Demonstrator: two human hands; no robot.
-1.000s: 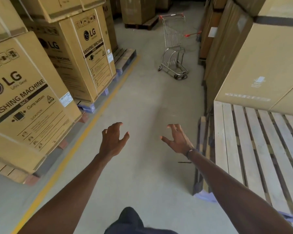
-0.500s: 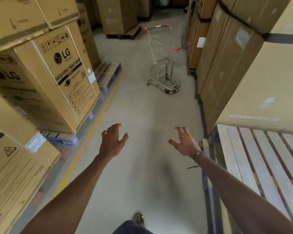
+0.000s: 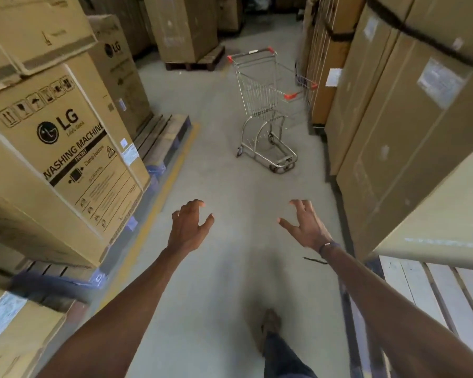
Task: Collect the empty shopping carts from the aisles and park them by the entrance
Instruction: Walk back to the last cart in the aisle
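Gleaming wire-mesh cart point(image 3: 262, 105) w/ red corners, smooth concrete floor point(image 3: 224, 181).

One shopping cart point(image 3: 265, 105) stands far up the aisle, empty. Two hands are out front, the left hand point(image 3: 187, 226) and the right hand point(image 3: 306, 227), both holding nothing. One shoe point(image 3: 271, 323) steps near. Left side, two LG-marked boxes point(image 3: 74, 148); one bare wooden pallet point(image 3: 443, 296) near right.
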